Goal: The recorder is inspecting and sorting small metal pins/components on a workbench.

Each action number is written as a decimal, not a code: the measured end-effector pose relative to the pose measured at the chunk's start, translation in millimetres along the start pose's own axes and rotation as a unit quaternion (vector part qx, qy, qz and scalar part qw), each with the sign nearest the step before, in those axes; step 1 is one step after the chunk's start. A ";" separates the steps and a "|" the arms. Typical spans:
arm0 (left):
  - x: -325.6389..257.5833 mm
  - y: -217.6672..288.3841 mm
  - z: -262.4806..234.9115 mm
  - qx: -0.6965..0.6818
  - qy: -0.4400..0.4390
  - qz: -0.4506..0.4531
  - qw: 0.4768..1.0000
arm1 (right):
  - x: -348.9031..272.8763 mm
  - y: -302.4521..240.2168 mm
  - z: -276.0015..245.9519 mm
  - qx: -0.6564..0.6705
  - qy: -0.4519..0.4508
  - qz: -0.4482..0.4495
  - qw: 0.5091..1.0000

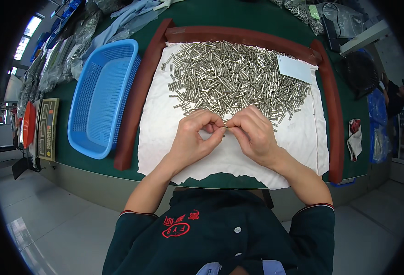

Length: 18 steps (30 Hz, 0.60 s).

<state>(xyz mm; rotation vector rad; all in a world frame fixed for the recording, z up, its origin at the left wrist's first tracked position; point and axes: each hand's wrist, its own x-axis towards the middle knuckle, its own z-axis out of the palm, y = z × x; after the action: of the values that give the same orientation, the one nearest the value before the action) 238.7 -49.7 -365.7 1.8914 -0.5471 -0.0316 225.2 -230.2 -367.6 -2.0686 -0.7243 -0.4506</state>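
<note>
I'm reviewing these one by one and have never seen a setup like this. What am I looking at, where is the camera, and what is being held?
There is no machine here: the work is done by a person's bare left hand and right hand. The single picture comes from a wide fisheye camera worn on the person's head, looking down, so straight edges bend near the rim. On a green table lies a white cloth with reddish-brown bars along three sides. A heap of small metal pins covers its far part, with a pale card at the right. A blue basket stands to the left. The fingers of both hands meet at one small metal piece; its details are too small to make out.
</note>
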 end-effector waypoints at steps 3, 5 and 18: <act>0.8 3.1 -1.3 -0.013 -0.005 -0.003 1.000 | 0.2 -0.9 -0.1 -0.005 0.003 -0.005 1.000; 1.8 6.1 -2.8 -0.030 -0.017 -0.017 0.999 | -0.3 0.0 -0.3 -0.001 0.002 -0.001 1.000; 2.1 4.0 -1.1 -0.049 0.006 0.040 0.998 | -1.2 -0.2 1.1 0.020 0.007 0.025 0.999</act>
<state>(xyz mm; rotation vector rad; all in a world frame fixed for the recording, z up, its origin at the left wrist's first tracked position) 239.5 -50.6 -361.2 1.7716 -0.6029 0.0047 224.2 -229.6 -368.7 -2.0385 -0.6653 -0.4187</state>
